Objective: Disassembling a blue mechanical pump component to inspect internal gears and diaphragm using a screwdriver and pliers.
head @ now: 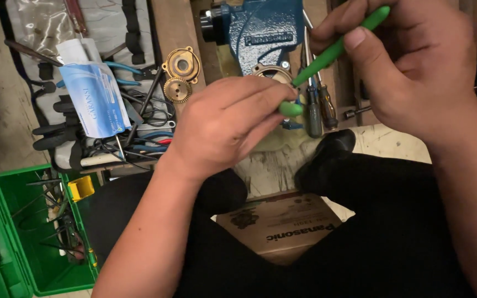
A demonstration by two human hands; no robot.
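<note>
Gripping a green-handled tool [335, 51] from both ends, the person works just in front of the blue vise [260, 30]. The right hand [415, 66] pinches the upper shaft between thumb and forefinger, above and right of the vise. The left hand [224, 124] curls shut around the lower green tip, directly below the vise, fingers pressed together over it.

Risk here, as I read it: the tool spans open air between two grips, so a slip of that lower pinch could send the tip into the screwdrivers [318, 107] standing just right of the vise base, or knock them over. The brass gear parts [180, 74] lying loose to the left of the vise could roll off if bumped by the left wrist.

Packaging now: a pale blue-and-white printed sleeve [95, 94] lies tilted well left of the vise, over a tangle of pliers. A brown cardboard box [282, 226] with dark print sits well below the vise, between the knees. Far lower left, an open green plastic case [23, 232] holds thin tools and a small yellow piece [81, 187].
</note>
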